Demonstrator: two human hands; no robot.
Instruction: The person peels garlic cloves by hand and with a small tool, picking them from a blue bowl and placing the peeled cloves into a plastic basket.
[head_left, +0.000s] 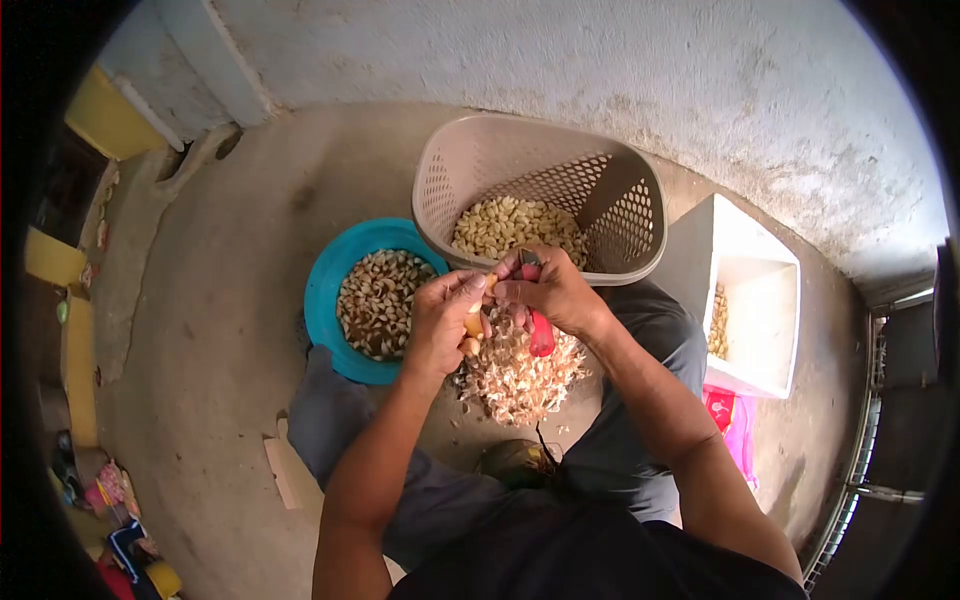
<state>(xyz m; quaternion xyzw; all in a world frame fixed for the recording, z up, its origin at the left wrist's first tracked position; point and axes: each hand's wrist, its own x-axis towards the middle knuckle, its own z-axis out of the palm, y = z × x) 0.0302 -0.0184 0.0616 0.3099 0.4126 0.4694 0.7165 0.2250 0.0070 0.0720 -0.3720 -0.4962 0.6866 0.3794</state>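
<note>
My left hand (440,315) is closed, with a garlic clove (490,284) pinched at the thumb and fingertips. Smooth tan shapes also show along its fingers; I cannot tell whether they are cloves or finger coverings. In my closed right hand (560,297) is a small knife with a red handle (541,336), its dark blade pointing up beside the thumb. The two hands meet at the clove. Below them lies a heap of papery garlic skins (525,380). Beyond my hands, a grey-brown perforated basket (465,135) holds many pale peeled cloves (512,222).
Left of my hands stands a turquoise basin (325,262) holding unpeeled cloves (375,300) in brownish liquid. A white box (770,300) with some cloves sits right, near a pink bag (740,435). Cardboard (283,470) lies by my left leg. A wall rises behind the basket.
</note>
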